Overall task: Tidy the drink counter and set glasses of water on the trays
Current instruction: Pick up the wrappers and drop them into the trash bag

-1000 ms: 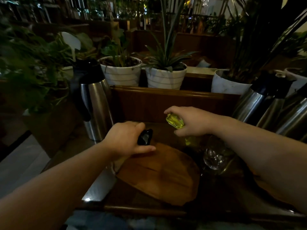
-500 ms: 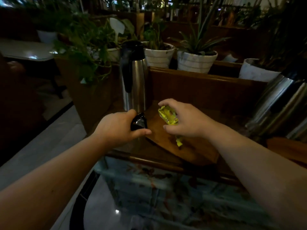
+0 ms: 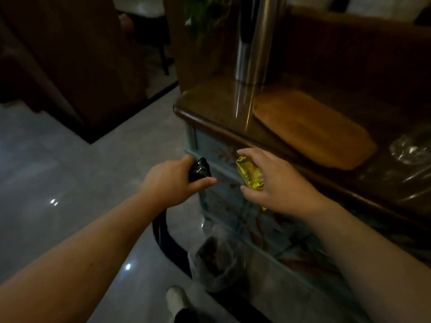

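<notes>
There is only one view. It comes from a camera on the person's head, so no other view shares the scene. It looks down and a little forward, from high up, at the front corner of the wooden counter and the shiny floor beside it. Both bare arms reach out from the bottom edge, so the left hand and right hand sit near the middle, quite close. The counter runs off to the right. The person's own shoe shows at the very bottom. The picture is dim and a bit blurry.
</notes>
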